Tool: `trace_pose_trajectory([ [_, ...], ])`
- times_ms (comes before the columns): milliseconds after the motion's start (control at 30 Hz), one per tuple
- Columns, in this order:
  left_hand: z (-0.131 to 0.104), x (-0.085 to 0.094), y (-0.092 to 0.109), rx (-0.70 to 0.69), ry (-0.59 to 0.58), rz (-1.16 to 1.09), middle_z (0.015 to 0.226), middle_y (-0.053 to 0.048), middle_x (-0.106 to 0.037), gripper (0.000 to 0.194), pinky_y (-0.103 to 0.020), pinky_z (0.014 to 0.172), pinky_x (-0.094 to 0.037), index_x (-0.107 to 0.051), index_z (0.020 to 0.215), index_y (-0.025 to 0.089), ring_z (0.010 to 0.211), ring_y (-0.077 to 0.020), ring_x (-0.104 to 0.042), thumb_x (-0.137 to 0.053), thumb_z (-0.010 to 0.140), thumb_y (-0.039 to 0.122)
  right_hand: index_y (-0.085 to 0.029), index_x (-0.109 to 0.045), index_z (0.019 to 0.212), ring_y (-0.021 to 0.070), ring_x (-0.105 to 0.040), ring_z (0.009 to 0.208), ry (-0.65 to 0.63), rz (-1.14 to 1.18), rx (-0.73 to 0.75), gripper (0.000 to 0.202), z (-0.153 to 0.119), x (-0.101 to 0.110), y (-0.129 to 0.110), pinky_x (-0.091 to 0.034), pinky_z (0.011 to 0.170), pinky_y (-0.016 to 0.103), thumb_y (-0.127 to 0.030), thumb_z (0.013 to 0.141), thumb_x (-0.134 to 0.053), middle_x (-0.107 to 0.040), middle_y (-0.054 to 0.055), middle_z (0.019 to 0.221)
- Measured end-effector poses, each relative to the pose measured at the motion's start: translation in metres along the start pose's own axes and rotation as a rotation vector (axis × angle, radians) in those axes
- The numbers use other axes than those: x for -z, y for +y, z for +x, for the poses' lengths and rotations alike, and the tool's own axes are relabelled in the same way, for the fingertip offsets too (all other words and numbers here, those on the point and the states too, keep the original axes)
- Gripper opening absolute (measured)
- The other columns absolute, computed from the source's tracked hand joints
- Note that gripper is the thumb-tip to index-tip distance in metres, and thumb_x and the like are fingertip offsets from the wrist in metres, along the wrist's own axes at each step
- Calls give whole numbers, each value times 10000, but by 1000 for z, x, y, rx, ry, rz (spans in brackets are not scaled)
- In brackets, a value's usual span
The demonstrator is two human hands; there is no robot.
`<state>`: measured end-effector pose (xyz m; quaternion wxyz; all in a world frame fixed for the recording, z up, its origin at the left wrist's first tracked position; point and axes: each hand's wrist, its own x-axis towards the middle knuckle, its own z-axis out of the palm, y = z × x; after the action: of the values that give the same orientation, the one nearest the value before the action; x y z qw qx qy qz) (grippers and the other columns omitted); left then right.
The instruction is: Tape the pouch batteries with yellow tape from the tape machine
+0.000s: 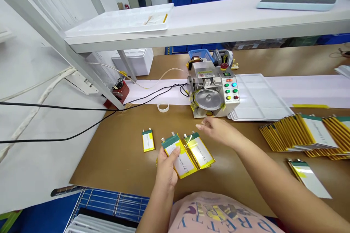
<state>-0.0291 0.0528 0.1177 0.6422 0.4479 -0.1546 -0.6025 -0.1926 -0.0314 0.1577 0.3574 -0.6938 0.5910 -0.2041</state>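
In my left hand [167,169] is a flat pouch battery [179,156] with a green top edge, metal tabs and yellow sides, my thumb across its white face. A second pouch battery [201,149] lies against its right side, with the yellow edge of another showing beneath. My right hand [216,129] hovers just above that one, in front of the tape dispenser [209,98]. Its fingers are curled together; whatever they may hold cannot be made out. A smaller pouch battery [148,141] lies alone to the left.
Fanned rows of batteries [290,133] lie at the right, with a separate battery [310,178] nearer me. White trays [259,94] sit beside the dispenser. A tape ring [163,108] and black cables [153,96] lie to its left. A white shelf [207,25] spans above the bench.
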Motion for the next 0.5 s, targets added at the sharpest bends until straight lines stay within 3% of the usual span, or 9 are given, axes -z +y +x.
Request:
trace_pose_trajectory([
  [100, 0, -1, 4, -18, -22, -9, 832, -7, -678, 350, -245, 692, -479, -555, 891, 195, 708, -126, -624, -719, 582, 183, -164, -563, 818, 128, -480, 645, -335, 536, -22, 477, -6, -15, 6, -343, 552, 249, -615, 704, -458, -568, 54, 790],
  [167, -1, -4, 5, -34, -28, -1, 845, -11, -675, 347, -236, 681, -477, -553, 896, 195, 696, -118, -619, -714, 590, 187, -163, -548, 778, 99, -449, 596, -439, 753, -60, 465, -10, -27, 6, -329, 520, 226, -612, 663, -518, -541, 19, 726],
  [300, 1, -9, 1, -81, 11, 21, 832, -5, -666, 341, -232, 677, -475, -543, 890, 192, 696, -110, -613, -713, 594, 202, -175, -502, 671, 89, -432, 533, -210, 833, -25, 352, -18, -42, -2, -335, 513, 231, -465, 568, -673, -514, -24, 613],
  [400, 4, -9, -4, -177, 70, 85, 762, 20, -650, 330, -232, 652, -475, -532, 866, 194, 646, -100, -602, -713, 592, 225, -186, -497, 607, 105, -436, 533, -5, 619, 62, 250, -27, -43, -13, -335, 513, 242, -403, 631, -620, -513, -18, 574],
  [500, 6, -9, -7, -305, 96, 198, 754, 18, -638, 325, -234, 634, -475, -528, 865, 195, 637, -107, -597, -706, 599, 243, -205, -512, 603, 119, -443, 535, 100, 347, 134, 175, -38, -39, -27, -320, 509, 248, -348, 701, -537, -527, -12, 560],
])
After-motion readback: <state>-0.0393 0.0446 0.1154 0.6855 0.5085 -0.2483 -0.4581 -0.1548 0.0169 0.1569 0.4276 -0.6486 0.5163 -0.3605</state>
